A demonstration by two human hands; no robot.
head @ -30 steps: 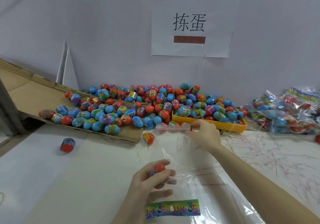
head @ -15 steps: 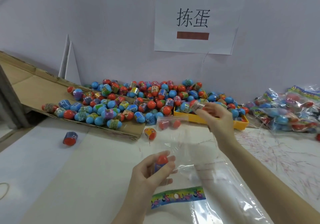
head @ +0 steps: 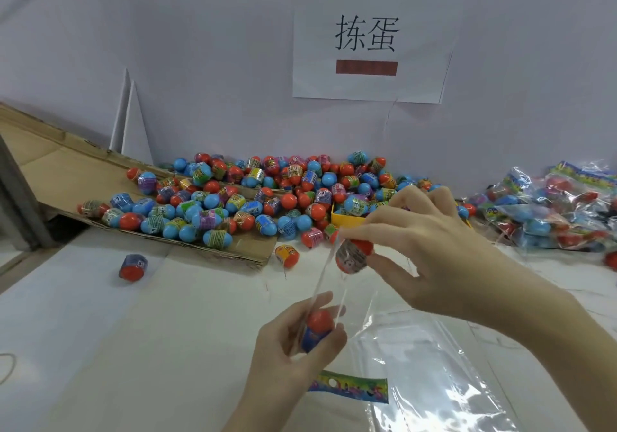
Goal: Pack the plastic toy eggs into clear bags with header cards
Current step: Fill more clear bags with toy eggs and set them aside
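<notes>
On the white table (head: 133, 348), both hands grip eggs at the clear bag's (head: 417, 365) edge.

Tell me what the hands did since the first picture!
The right hand left the yellow tray, picked up an egg and brought it back toward the clear bag, whose mouth lifted. The left hand kept gripping its red-and-blue egg and the bag. The egg pile and the header card stayed.
</notes>
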